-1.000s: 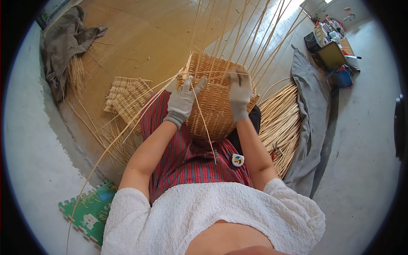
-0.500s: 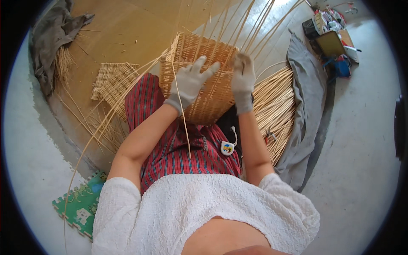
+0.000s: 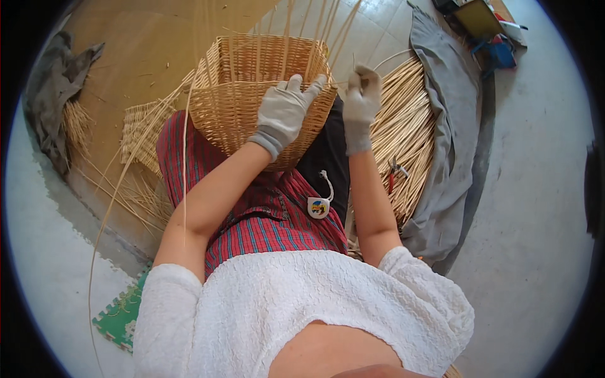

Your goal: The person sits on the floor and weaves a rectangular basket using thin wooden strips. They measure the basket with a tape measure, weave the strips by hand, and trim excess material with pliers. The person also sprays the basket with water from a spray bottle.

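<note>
Left hand: your gloved left hand (image 3: 282,113) lies palm toward the basket, mostly open, its fingers stretched and parted, touching the near wall and rim.
Right hand: your gloved right hand (image 3: 362,97) is raised just beside the basket's right corner, fingers curled in, thumb and fingertips closed on a thin strand (image 3: 341,82) that runs across from the rim.
Woven basket: the basket (image 3: 227,110) is on your lap between your knees, tilted, with its mouth up and away from you and part of its inside in sight.
Upright rods: tall pale rods (image 3: 287,38) stand up out of the weave and run past the upper edge of your view.
Loose cane: one pale length (image 3: 185,145) hangs from the basket's left corner down toward your left arm; longer canes (image 3: 129,160) sweep off to the lower left.
Lap: red striped cloth (image 3: 176,151) covers your left leg, black cloth (image 3: 322,151) your right; a white disc with a cord (image 3: 318,207) lies between your forearms.
Right-hand floor: a thick bundle of rods (image 3: 406,120) lies near your right arm, red-handled pliers (image 3: 392,175) on top, a long grey cloth (image 3: 450,126) along its outer side.
Left-hand floor: a flat woven panel (image 3: 142,132) lies beyond your left knee; farther out is a crumpled dark grey cloth (image 3: 53,88).
Lower left: a green mat (image 3: 123,318) shows beside your sleeve.
</note>
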A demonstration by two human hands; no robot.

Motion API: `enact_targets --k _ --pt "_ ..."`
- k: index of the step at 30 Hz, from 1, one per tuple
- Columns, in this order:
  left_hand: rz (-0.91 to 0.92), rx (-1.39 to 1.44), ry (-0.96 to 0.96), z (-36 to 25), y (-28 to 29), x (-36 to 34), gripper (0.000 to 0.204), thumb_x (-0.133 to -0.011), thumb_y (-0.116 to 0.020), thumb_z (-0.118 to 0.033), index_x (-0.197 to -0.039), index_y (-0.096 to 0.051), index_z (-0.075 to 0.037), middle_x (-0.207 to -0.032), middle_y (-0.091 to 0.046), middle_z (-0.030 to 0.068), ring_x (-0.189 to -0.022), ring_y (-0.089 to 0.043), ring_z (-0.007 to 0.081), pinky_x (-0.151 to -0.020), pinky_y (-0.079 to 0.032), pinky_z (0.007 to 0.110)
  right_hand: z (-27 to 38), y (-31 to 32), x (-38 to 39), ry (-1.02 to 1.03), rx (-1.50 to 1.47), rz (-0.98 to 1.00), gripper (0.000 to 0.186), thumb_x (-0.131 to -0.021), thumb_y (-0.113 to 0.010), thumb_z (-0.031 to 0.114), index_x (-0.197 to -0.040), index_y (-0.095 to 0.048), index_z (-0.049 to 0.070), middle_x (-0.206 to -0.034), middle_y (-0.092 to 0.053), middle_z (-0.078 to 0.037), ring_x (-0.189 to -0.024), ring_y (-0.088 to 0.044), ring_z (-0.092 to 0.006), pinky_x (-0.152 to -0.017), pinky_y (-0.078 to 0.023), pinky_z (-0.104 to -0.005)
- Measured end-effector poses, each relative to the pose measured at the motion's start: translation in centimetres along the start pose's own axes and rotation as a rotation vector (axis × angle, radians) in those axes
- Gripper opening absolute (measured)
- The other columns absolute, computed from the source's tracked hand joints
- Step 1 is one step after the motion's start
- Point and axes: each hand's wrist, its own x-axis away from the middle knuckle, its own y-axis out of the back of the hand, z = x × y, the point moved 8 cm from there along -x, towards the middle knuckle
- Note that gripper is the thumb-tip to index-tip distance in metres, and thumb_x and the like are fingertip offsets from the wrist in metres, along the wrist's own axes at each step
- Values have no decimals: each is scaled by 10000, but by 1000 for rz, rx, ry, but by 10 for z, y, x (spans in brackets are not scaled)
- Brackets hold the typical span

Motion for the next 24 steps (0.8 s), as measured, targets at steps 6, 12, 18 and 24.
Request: enact_targets --k 6,12,18,24 --pt "19 -58 -10 -12 3 -14 458 -934 -661 -219 -1388 -603 -216 -1250 -575 125 -1035 -663 302 -842 -555 426 -78 -11 23 -657 -589 43 125 -990 -661 104 -1110 -642 73 -992 -711 -58 -839 -689 -153 -638 -539 -254" --pt "150 433 273 -24 -6 -42 304 -919 -724 -300 -1141 -665 -101 -1126 -653 112 -924 -689 306 -805 -543 411 -77 -2 32 -704 -857 76 147 -989 -678 109 -1122 -666 49 -950 -733 -59 -785 -689 -112 -624 -537 -232" --pt "300 630 363 -16 -29 -52 289 -897 -726 -324 -1051 -640 -94 -1070 -650 139 -977 -673 344 -832 -525 459 -50 11 13 -392 -556 253 175 -1040 -594 162 -1087 -681 19 -871 -692 -12 -669 -567 -36 -552 -418 -178" --pt "234 323 365 -34 -9 -62 194 -922 -683 -245 -995 -634 -72 -989 -626 119 -832 -677 319 -743 -544 433 -118 -69 -14 -899 -718 669 291 -1010 -663 192 -1245 -631 24 -926 -642 12 -693 -540 -41 -530 -407 -169"
